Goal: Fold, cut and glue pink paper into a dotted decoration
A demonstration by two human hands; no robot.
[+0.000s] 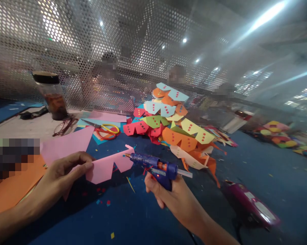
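Observation:
Between thumb and fingers, my left hand [66, 170] pinches the left end of a folded pink paper cutout [102, 170] with notches along its lower edge. My right hand [166, 194] is wrapped round the handle of a blue hot glue gun [148, 161], a clear glue stick jutting from its back. The gun's nozzle points left, at the upper right part of the pink cutout; whether it touches the paper I cannot tell. Behind the gun is a pile of folded colored paper cutouts [179, 136], many with rows of small red squares.
Scissors [106, 131] with red and yellow handles and eyeglasses [64, 125] lie near a black-lidded jar [53, 98]. Pink [66, 144] and orange sheets [18, 190] are on the left. A purple device [250, 204] sits at right. A perforated metal screen [92, 51] stands behind.

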